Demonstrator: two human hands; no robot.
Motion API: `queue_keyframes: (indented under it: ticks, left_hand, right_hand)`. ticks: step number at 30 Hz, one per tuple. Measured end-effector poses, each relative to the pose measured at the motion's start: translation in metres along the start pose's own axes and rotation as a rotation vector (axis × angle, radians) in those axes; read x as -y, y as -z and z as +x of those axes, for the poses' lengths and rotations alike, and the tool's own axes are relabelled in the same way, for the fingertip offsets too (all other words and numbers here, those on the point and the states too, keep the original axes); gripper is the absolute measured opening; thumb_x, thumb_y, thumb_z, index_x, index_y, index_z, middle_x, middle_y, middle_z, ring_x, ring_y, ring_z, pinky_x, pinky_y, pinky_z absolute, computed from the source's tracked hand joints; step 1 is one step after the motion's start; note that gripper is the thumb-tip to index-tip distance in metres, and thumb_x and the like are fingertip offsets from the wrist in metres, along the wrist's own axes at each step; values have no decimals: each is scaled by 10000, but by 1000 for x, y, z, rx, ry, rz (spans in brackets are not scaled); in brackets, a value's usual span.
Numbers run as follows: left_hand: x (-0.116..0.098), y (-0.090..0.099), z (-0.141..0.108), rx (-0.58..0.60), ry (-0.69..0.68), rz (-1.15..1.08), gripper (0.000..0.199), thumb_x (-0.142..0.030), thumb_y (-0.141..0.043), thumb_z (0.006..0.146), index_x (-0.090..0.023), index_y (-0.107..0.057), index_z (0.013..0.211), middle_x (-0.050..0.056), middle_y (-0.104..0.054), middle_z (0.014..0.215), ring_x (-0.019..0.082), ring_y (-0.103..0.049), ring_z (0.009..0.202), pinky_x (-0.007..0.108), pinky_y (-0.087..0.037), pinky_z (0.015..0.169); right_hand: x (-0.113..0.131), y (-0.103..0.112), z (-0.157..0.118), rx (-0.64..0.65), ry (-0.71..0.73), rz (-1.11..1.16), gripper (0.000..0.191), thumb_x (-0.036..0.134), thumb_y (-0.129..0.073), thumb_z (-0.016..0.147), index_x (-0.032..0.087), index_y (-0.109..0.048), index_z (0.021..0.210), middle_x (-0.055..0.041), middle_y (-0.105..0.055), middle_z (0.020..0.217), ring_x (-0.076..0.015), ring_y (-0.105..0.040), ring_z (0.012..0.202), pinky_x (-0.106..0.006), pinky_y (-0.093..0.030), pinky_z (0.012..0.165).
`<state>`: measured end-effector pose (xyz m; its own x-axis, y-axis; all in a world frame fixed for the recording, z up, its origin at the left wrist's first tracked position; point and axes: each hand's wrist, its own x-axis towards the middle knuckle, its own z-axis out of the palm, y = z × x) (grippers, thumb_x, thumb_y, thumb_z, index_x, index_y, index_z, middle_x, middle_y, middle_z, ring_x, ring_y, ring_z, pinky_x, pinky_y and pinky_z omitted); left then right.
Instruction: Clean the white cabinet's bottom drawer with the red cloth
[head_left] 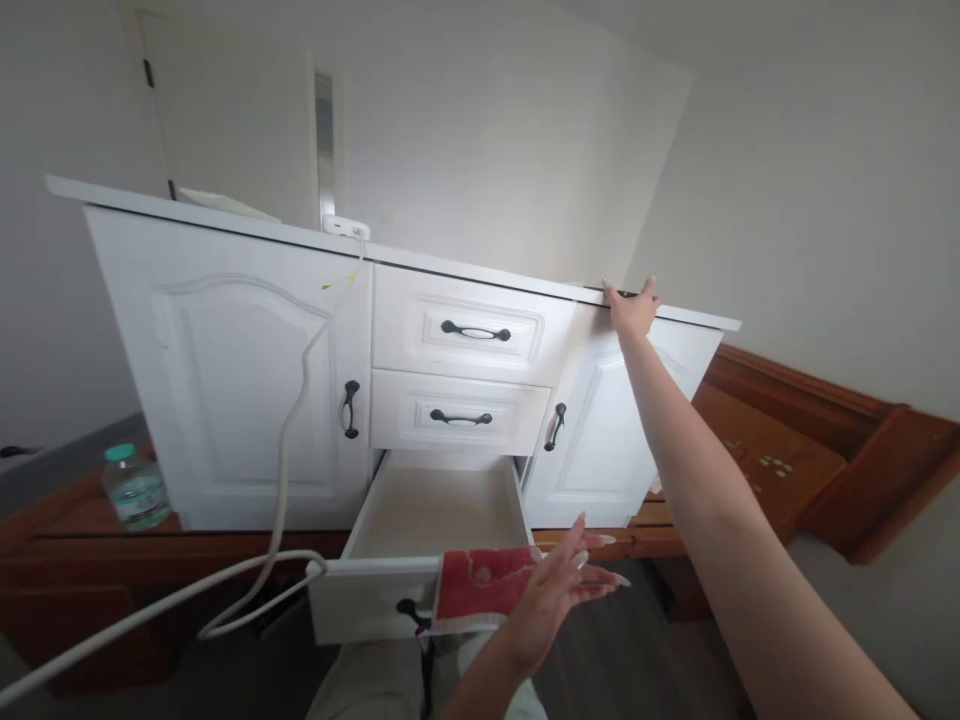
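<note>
Now can count three drawers (397,420), two doors (232,400), one red, pale-edged cloth (480,588). Can see left hand (547,600) spread wide nearby; can't tell for right hand (634,312).

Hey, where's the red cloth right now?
In the head view, the red cloth hangs low in the middle, over the right front of the open drawer, beside the left hand.

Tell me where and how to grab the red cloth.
Pinch the cloth at its pale lower edge, coming from the front. It hangs over the front of the open drawer, so that edge, facing outward, is probably the easiest to lift. Keep clear of the drawer's handle at its lower left.
</note>
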<state>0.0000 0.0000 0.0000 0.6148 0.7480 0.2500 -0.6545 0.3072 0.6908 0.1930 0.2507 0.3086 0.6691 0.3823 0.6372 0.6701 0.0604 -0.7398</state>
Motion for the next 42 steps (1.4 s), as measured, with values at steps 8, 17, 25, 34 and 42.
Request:
queue_keyframes:
  ticks: [8,17,25,34,42]
  left_hand:
    - [69,20,-6,-57,174,21,666,-559,-698,831,-302,-579,1435,125,-665,1301,239,-735,959,403,-479,923]
    - [245,108,-57,-14,599,341,762,-893,-729,361,-229,-708,735,102,-647,782,370,-663,889,643,-388,983]
    - [247,126,-73,-27,807,248,600,-734,-802,479,-236,-660,782,46,-607,713,197,-550,604,505,-425,800]
    - [235,129,-75,-75,823,185,614,-693,-809,599,-214,-696,966,61,-660,806,203,-627,641,521,-456,837]
    - [228,129,-75,-62,820,147,716,-725,-839,509,-214,-709,993,66,-674,844,205,-641,664,511,-450,838]
  right_hand:
    - [-38,38,-118,141,337,126,864,445,-694,852,219,-276,1575,-215,-336,1553,-303,-443,1380,-528,-425,1090]
    - [-161,93,-372,1246,525,-145,703,458,-771,824,254,-546,1457,-136,-592,1435,-335,-532,1332,-526,-398,1154]
    - [-145,73,-347,1515,517,-196,645,586,-655,885,208,-614,1407,-147,-701,1303,-337,-649,1186,-475,-438,1087]
    - [-150,21,-330,2156,282,-74,660,651,-547,914,225,-610,1414,-49,-748,1218,-250,-710,1007,-317,-539,853]
    - [-146,32,-334,2048,446,-115,543,608,-440,984,242,-696,1292,-44,-782,1061,-230,-703,889,-305,-508,786]
